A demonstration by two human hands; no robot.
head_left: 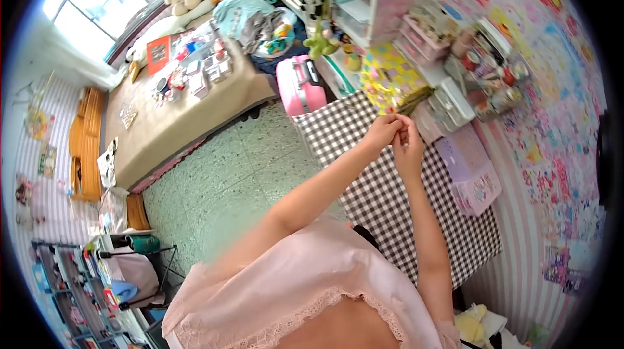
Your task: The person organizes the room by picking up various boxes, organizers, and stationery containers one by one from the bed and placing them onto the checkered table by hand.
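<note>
Over the far part of a brown-and-white checked cloth [396, 219], both my hands meet with their fingertips together. My left hand [382, 130] is closed, thumb and fingers pinched. Touching it, my right hand [408, 146] is also closed, its fingers bent inward. Whatever the fingertips hold, if anything, is too small or hidden to make out. Just beyond the hands lies a yellow patterned cloth [383, 76]. A small clear-and-white drawer box [448, 107] stands right of them, beside a lilac and pink box [469, 170].
Pink drawers [426, 40] and crowded jars line the wall on the right. A pink suitcase [300, 85] stands beyond the table's left corner. Farther left, a bed [188, 115] carries boxes, clothes and plush toys. A folding chair [140, 277] is at lower left.
</note>
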